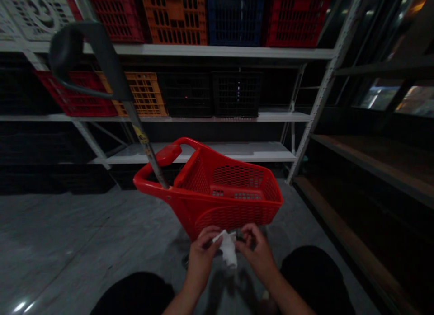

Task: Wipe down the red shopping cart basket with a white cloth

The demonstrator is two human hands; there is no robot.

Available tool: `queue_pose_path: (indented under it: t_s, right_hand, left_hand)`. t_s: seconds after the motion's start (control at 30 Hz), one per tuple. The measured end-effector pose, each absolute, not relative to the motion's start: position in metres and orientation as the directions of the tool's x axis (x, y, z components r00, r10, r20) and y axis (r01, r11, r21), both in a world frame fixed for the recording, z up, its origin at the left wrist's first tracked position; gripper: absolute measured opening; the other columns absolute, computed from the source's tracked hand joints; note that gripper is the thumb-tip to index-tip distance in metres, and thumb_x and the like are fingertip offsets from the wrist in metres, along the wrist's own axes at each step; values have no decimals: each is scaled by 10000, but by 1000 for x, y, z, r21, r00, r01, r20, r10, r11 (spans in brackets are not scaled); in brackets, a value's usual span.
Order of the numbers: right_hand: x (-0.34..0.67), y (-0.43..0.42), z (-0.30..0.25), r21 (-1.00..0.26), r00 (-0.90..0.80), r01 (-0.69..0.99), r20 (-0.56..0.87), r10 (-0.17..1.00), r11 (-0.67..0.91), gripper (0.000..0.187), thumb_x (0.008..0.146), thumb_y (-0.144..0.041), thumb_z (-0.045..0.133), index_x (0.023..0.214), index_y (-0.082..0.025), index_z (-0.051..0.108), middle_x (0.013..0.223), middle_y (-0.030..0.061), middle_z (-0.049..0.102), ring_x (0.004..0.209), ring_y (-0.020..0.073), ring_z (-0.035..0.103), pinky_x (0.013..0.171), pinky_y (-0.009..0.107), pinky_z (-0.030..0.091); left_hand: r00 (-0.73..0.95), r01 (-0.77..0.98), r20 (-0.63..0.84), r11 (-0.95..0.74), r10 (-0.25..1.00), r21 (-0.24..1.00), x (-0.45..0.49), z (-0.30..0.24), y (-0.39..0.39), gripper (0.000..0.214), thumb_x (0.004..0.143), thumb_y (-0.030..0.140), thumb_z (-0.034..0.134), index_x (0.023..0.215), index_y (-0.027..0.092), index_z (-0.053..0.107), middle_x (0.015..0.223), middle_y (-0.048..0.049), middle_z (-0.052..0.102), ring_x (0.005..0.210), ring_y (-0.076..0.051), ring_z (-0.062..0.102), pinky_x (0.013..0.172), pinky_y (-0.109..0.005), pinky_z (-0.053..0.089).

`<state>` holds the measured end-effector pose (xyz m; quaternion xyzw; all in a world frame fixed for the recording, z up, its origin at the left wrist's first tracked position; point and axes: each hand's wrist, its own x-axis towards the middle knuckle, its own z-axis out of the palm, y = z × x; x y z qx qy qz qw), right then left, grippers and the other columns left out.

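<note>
The white cloth (228,251) is pinched by fingertips of the left hand (200,256) and right hand (257,254), steadied from both sides, just beside the red basket (233,195).

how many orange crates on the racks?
2. Upper orange crate: top shelf, between red crate and blue crate. Lower orange crate: shelf below, beside another red crate. Dark shelves may hide more.
</note>
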<state>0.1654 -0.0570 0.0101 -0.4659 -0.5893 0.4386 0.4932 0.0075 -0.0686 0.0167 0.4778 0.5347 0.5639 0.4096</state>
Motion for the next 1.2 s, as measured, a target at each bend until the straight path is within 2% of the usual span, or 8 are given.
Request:
queue_pose_path:
  t_s: [0.17,0.3,0.4,0.47,0.53,0.73,0.97,1.2]
  right_hand:
    - [150,-57,4,-953,-263,133,229,937,271,90,684,-244,594,731,-179,554,728,-6,564,690,132,509,640,226,394]
    - [158,-30,7,-958,-223,168,192,956,231,82,755,-251,495,780,-184,537,678,-18,583,604,124,535,555,214,414]
    - [174,4,36,-850,-47,364,392,919,382,171,742,-164,449,852,-192,577,789,13,625,726,158,586,651,253,454]
    - [175,24,56,-714,-83,455,561,824,532,256,729,-115,421,871,-195,619,924,40,637,882,178,582,807,302,444]
    - [164,37,64,-594,-183,489,646,741,639,321,735,-97,407,944,-189,634,1058,63,611,1009,183,542,918,336,399]
    - [94,43,41,-491,-378,497,620,688,715,456,707,-19,394,1105,-136,584,1144,111,576,1105,199,482,978,403,358]
    - [1,52,88,-483,-451,312,683,575,818,383,770,-44,416,1073,-189,600,1057,33,632,980,142,549,905,274,404]
    - [45,59,62,-454,-385,518,633,672,725,281,759,-60,511,950,-197,665,893,33,683,787,162,560,763,269,435]
  left_hand:
    - [-162,21,80,-77,984,997,14,13,-67,195,607,365,663,662,179,682,957,-71,598,902,-207,561,808,-304,466]
    - [-141,270,271,-226,952,936,-11,25,-59,231,651,359,627,817,204,670,1060,-72,569,991,-221,535,848,-336,452]
    - [-266,644,621,-343,737,683,-63,59,-44,330,701,367,583,998,225,591,1163,-56,510,1076,-214,477,935,-377,383]
    - [-314,827,787,-255,531,502,-101,87,-28,375,723,377,555,1058,211,543,1185,-70,487,1110,-221,443,965,-401,339]
    - [-308,910,842,-123,442,397,-133,109,-10,464,750,398,505,1152,168,471,1211,-112,472,1129,-240,418,957,-413,330]
    - [-34,999,652,34,757,13,-154,120,25,426,825,424,324,703,172,645,744,-85,640,892,-267,485,939,-527,227]
    - [-60,992,696,118,715,-36,-138,113,23,470,837,437,304,691,163,657,705,-82,625,845,-254,458,937,-500,202]
    - [-69,994,702,108,709,-11,-144,111,30,472,835,429,304,701,163,669,710,-76,624,836,-251,440,933,-488,199]
